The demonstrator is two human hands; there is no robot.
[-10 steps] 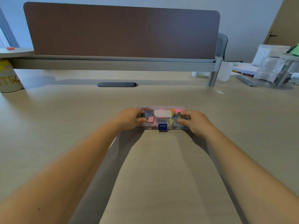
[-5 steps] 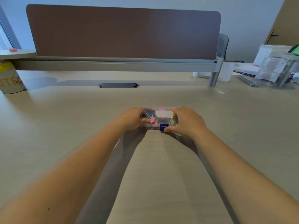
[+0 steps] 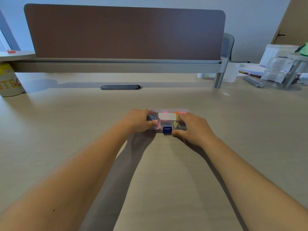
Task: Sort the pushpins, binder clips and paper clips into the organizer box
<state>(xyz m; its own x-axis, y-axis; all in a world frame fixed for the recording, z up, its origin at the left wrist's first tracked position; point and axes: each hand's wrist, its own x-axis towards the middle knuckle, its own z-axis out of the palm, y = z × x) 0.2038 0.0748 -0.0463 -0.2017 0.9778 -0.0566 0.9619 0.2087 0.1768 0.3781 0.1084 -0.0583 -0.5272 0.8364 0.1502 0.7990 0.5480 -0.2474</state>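
A clear plastic organizer box with a white label and a blue front latch lies flat on the wooden desk, its lid down. Coloured paper clips, binder clips and pink and orange pushpins show through the lid. My left hand grips the box's left end, thumb on top. My right hand rests on the box's right half, fingers on the lid and thumb at the front edge beside the latch. Both hands hide the box's ends.
A brown divider panel on a grey rail closes the desk's far side, with a dark cable grommet below it. A white and yellow cup stands far left. Plastic containers, bags and papers crowd the far right.
My right hand slid from the box's right end inward over the lid, its thumb now beside the blue latch. My left hand kept its hold on the left end.
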